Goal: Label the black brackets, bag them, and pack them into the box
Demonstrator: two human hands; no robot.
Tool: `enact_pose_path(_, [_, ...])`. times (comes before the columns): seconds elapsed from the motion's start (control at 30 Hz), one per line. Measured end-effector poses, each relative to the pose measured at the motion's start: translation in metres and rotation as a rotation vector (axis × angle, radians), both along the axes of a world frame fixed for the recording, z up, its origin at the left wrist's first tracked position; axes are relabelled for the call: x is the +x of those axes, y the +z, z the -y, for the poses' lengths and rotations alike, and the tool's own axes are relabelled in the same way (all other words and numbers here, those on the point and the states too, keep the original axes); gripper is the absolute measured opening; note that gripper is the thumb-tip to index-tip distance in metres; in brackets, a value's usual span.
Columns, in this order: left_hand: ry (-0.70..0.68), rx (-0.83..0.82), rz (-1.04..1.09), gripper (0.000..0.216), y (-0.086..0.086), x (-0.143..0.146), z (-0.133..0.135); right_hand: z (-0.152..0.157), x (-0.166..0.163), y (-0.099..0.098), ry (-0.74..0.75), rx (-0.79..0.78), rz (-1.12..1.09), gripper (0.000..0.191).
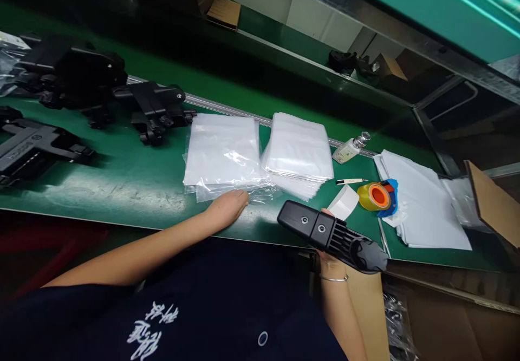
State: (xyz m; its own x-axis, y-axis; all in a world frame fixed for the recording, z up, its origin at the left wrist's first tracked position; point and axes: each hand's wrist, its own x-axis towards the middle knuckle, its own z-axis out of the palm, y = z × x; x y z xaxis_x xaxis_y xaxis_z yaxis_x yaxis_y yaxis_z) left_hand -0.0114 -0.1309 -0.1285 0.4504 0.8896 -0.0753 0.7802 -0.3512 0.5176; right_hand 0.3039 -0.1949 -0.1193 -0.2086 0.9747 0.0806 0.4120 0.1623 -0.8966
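Note:
My left hand (227,207) rests at the near edge of a stack of clear plastic bags (222,152) on the green table (134,182); its fingers lie together on the lowest bag. My right hand (327,255), mostly hidden, grips a black plastic part (331,235) with two round screws and a ribbed end, held over the table's front edge. A second stack of white bags (299,152) lies right of the first.
Several black parts (156,109) sit at the left, with another black part (32,147) nearer me. A small bottle (350,148), a pen (351,181), a white pad (343,203), yellow tape (376,197), white sheets (422,204) and cardboard (493,204) lie right.

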Motion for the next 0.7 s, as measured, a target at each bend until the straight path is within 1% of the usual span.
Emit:
enact_pose_path(0.07, [-0.019,-0.096,0.11,0.026,0.004,-0.008,-0.008,-0.001,-0.005,0.011,-0.09,-0.035,-0.125,0.058])
enact_pose_path(0.1, [-0.036,-0.155,0.169,0.027,0.007,-0.012,-0.012,-0.003,-0.009,0.018,-0.079,-0.052,-0.148,0.053])
enact_pose_path(0.13, [-0.052,-0.21,0.226,0.027,0.01,-0.015,-0.015,-0.006,-0.013,0.025,-0.017,-0.06,-0.126,0.047])
enact_pose_path(0.2, [-0.043,-0.275,0.326,0.027,0.016,-0.019,-0.017,-0.013,-0.026,0.038,0.16,-0.05,-0.02,0.04])
enact_pose_path(0.27, [0.026,-0.266,0.386,0.026,0.021,-0.02,-0.015,-0.02,-0.041,0.046,0.313,-0.02,0.122,0.037])
enact_pose_path(0.3, [0.059,-0.241,0.386,0.026,0.024,-0.02,-0.013,-0.023,-0.049,0.048,0.357,-0.003,0.193,0.037])
enact_pose_path(0.37, [0.078,-0.187,0.332,0.025,0.027,-0.023,-0.008,-0.028,-0.061,0.045,0.387,0.056,0.307,0.038])
enact_pose_path(0.4, [0.058,-0.168,0.293,0.023,0.029,-0.026,-0.005,-0.029,-0.065,0.042,0.378,0.098,0.351,0.038])
enact_pose_path(0.47, [-0.015,-0.143,0.23,0.023,0.034,-0.034,0.0,-0.031,-0.07,0.034,0.336,0.201,0.42,0.038])
enact_pose_path(0.57, [-0.143,-0.133,0.177,0.028,0.045,-0.042,0.007,-0.032,-0.076,0.021,0.253,0.366,0.495,0.038])
enact_pose_path(0.63, [-0.224,-0.086,0.141,0.032,0.053,-0.037,0.011,-0.032,-0.086,0.013,0.193,0.451,0.512,0.039])
enact_pose_path(0.7, [-0.304,0.013,0.114,0.037,0.061,-0.021,0.013,-0.034,-0.099,0.005,0.137,0.493,0.494,0.041])
